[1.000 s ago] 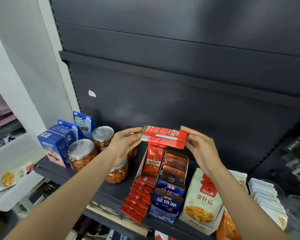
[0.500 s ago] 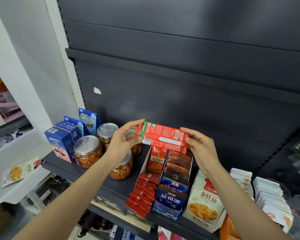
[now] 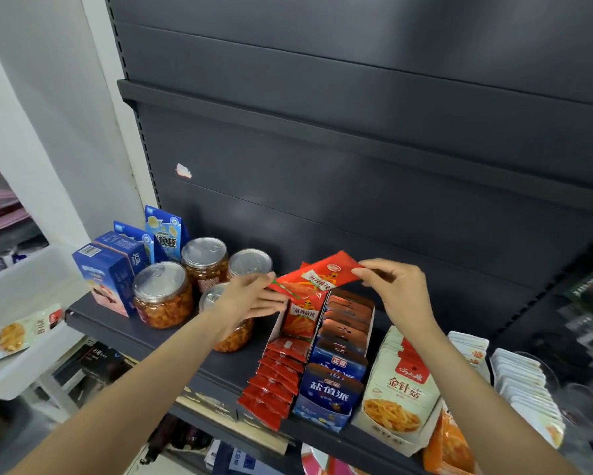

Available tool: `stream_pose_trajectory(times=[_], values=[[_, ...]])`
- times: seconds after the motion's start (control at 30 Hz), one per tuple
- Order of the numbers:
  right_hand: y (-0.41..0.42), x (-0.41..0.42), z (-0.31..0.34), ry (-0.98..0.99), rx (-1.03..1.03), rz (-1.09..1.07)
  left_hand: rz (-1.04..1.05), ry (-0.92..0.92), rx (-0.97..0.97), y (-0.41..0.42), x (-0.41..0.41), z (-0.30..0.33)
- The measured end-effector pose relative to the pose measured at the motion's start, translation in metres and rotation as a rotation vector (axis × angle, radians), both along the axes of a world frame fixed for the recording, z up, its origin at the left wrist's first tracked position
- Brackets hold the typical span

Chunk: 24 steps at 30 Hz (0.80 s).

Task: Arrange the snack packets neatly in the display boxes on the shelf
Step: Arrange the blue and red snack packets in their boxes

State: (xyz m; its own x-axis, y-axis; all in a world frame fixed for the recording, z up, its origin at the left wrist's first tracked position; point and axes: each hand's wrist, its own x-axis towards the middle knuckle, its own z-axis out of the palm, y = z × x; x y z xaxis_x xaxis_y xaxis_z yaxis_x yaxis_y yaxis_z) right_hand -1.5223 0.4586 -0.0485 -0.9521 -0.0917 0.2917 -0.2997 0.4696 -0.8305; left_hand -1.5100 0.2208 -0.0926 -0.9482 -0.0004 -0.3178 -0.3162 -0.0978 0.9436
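Note:
I hold a small stack of red snack packets level above the back of the red display box. My right hand pinches its right end. My left hand holds the left end between thumb and nearly straight fingers. The stack is tilted, printed face up, with its left end lower. Inside the box one red packet stands upright at the back and several more lie overlapped toward the front. A blue display box of packets stands right beside it.
Round jars with foil lids and blue cartons fill the shelf's left part. A mushroom snack box and white packets stand to the right. A white bin sits off the shelf's left end. The dark back panel rises behind.
The packet stack has turned from back side to printed face up, tilted and dropped closer to the red box. My left hand's fingers have straightened under its left end.

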Motion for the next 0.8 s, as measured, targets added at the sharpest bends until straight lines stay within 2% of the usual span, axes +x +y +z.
stream_pose_trajectory(times=[0.1, 0.23, 0.33, 0.43, 0.67, 0.8], values=[[-0.003, -0.003, -0.006, -0.003, 0.129, -0.032, -0.080, -0.008, -0.254, 0.001, -0.006, -0.014], [-0.014, -0.009, -0.020, -0.012, 0.306, -0.025, -0.211, 0.203, -0.807, -0.008, -0.013, -0.036], [-0.030, -0.014, -0.034, -0.035, 0.481, 0.033, -0.358, 0.325, -1.015, -0.010, -0.015, -0.041], [-0.042, -0.022, -0.047, -0.065, 0.617, 0.083, -0.502, 0.331, -1.003, -0.013, -0.018, -0.048], [-0.055, -0.041, -0.066, 0.020, 0.836, 0.022, -0.569, 0.282, -0.725, -0.017, -0.019, -0.057], [-0.059, -0.045, -0.071, 0.084, 0.859, -0.009, -0.664, 0.271, -0.769, -0.021, -0.016, -0.057]])
